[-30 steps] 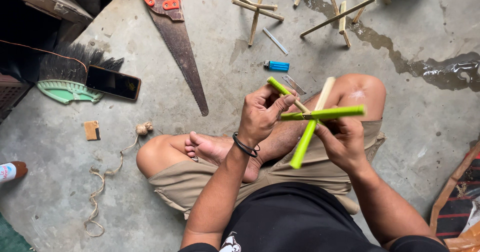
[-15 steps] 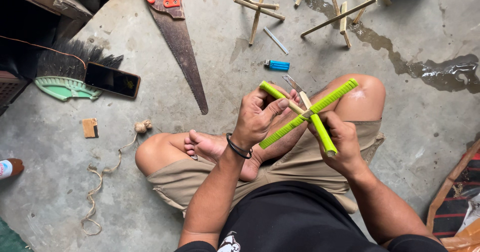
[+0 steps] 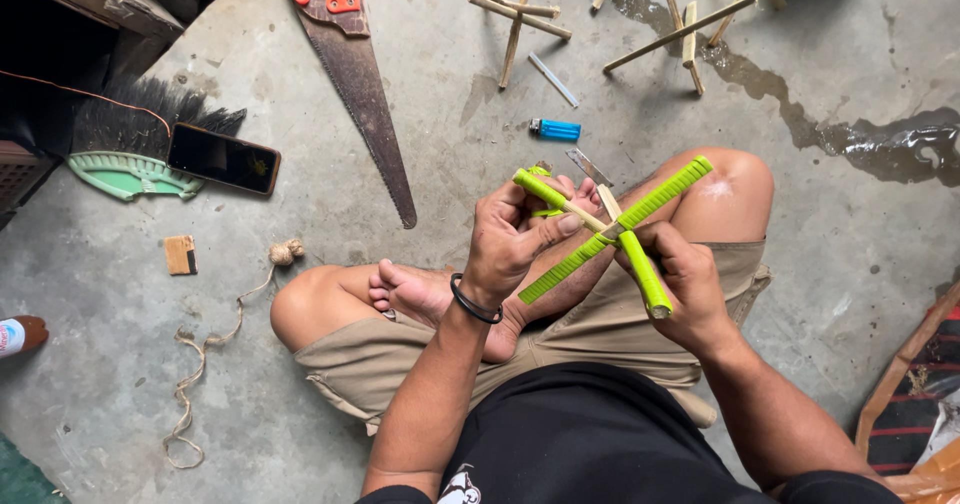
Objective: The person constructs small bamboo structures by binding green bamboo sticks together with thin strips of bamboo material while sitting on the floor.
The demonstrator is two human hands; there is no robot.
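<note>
Green-wrapped stick cross (image 3: 612, 232), left hand (image 3: 510, 239) grip closed on it, right hand (image 3: 685, 284) grip closed around one arm

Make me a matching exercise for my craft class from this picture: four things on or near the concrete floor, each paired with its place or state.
Things:
1. handsaw
2. lighter
3. phone
4. green-wrapped stick cross

Places or states:
A. small and blue, on the floor just beyond the knee
B. lying face up on the brush with the green handle
C. held in both hands, left hand and right hand
D. rusty blade, orange handle, flat on the floor

Pairs: 1-D, 2-A, 3-B, 4-C
</note>
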